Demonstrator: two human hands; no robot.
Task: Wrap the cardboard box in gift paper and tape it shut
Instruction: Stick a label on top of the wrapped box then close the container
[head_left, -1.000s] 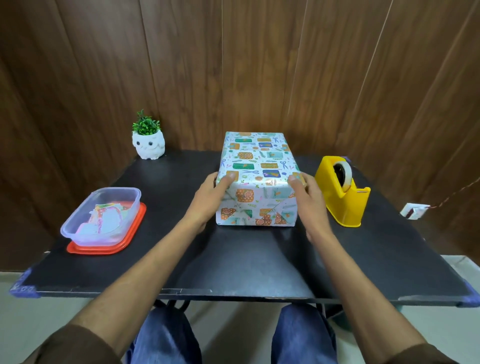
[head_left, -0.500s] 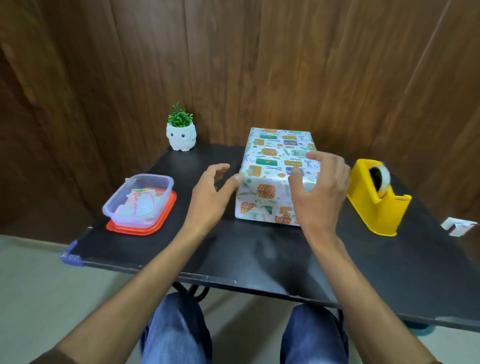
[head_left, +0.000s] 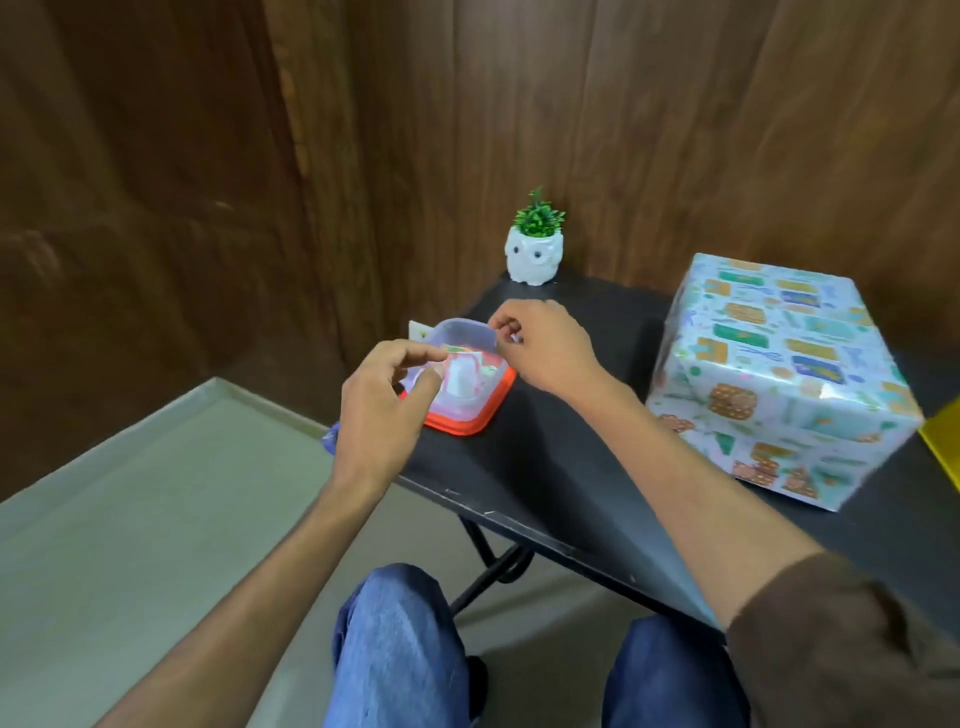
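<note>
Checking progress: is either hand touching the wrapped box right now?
No, the left hand and right hand are at the container, clear of the box.

Your left grip (head_left: 387, 400) is out ahead and to the left, fingers curled in, thumb and forefinger drawn close together. Your right grip (head_left: 545, 348) sits just beyond it, reaching across to the left, knuckles up, fingertips bunched downward. Your left forearm (head_left: 249, 587) and right forearm (head_left: 691, 467) are bare; a brown sleeve (head_left: 831, 649) covers the right upper arm. Whether either grip pinches anything is too blurred to tell.
</note>
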